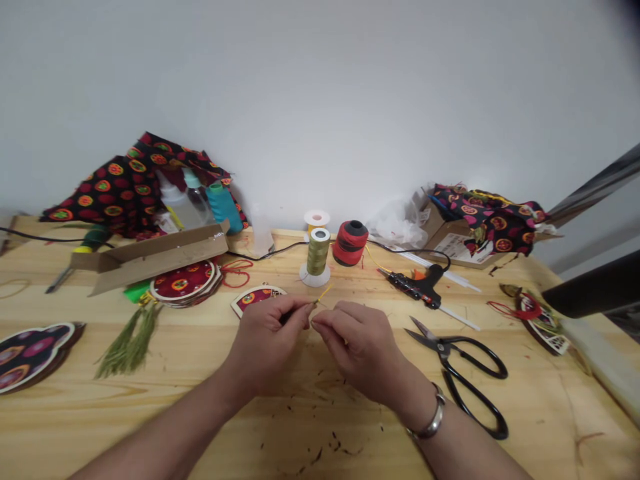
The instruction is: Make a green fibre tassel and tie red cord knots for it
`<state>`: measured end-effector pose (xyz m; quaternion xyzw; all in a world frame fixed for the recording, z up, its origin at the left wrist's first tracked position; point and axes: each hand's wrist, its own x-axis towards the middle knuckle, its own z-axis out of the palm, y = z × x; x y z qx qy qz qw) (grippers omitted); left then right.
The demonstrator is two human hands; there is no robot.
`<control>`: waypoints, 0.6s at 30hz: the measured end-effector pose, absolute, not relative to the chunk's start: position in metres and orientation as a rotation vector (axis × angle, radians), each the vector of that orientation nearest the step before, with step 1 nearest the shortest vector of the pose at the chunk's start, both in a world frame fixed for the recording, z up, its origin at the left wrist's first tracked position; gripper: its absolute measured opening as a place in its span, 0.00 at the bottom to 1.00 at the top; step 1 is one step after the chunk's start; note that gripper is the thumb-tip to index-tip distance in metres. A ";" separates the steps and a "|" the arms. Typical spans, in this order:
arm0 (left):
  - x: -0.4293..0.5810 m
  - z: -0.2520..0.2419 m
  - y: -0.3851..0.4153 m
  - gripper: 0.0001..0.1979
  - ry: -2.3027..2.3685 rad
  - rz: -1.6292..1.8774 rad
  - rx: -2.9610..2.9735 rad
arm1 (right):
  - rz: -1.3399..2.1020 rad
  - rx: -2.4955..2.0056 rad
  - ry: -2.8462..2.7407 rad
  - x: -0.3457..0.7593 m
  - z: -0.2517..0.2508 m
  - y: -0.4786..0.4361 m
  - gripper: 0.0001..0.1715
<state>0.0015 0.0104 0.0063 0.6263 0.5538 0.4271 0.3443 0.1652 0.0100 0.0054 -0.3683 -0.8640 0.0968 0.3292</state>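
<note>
Wooden table (150, 427), left hand (263, 343), right hand (355, 347), pinching thin yellow cord (324, 294)

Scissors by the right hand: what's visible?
The black-handled scissors lie flat on the light wooden table, to the right of the person's right hand. They have two large, glossy black looped handles, apparently metal, and pointed, bare metal blades. The blades stand open in a narrow V, pointing up and left towards the hands. The handles trail down and right. Only the table visibly supports them, and no hand holds them.
</note>
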 end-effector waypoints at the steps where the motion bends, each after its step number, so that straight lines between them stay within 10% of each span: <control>1: 0.002 0.006 0.010 0.06 1.422 1.105 1.671 | 0.226 -0.960 -2.278 0.166 0.006 0.010 0.12; 10: 0.003 0.006 0.009 0.11 1.211 0.896 2.000 | 0.095 -1.017 -2.333 0.177 0.010 0.017 0.11; 18: 0.003 0.012 0.008 0.10 1.148 0.854 1.897 | 0.929 -1.169 -1.979 0.184 0.011 0.033 0.08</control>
